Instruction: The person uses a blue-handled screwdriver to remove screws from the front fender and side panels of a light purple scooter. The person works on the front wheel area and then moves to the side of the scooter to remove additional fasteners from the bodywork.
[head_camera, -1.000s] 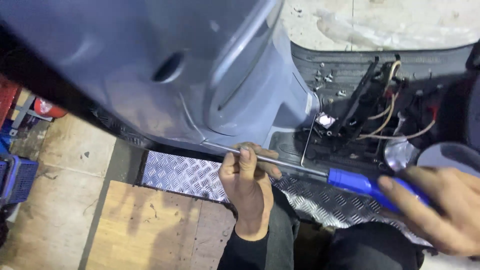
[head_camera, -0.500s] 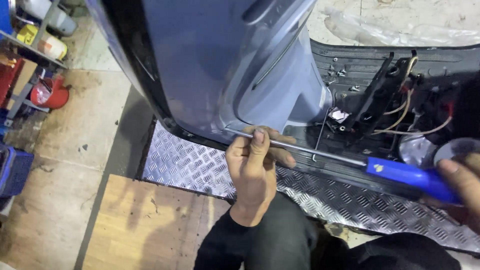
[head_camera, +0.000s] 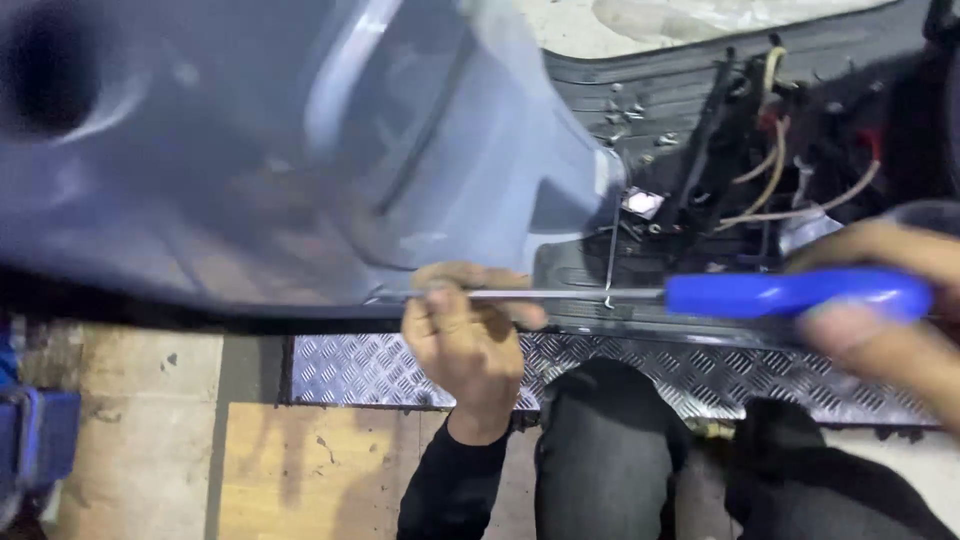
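Note:
A long screwdriver with a blue handle (head_camera: 790, 293) and a thin metal shaft (head_camera: 560, 294) lies level across the view. My right hand (head_camera: 890, 310) grips the blue handle at the right edge. My left hand (head_camera: 470, 335) pinches the shaft near its tip, fingers curled around it. The tip meets the lower edge of a grey-blue scooter body panel (head_camera: 300, 150) that fills the upper left. Both sleeves are black.
An open compartment with loose wires (head_camera: 770, 170) and black parts sits at the upper right. A checkered metal plate (head_camera: 340, 370) runs under the scooter. My dark trouser knees (head_camera: 610, 450) are below it, over a wooden board (head_camera: 310, 470). A blue crate (head_camera: 30, 430) stands at far left.
The view has swung closer to the panel, which now fills more of the frame. The screwdriver has levelled out from a downward slant. Both hands keep their hold.

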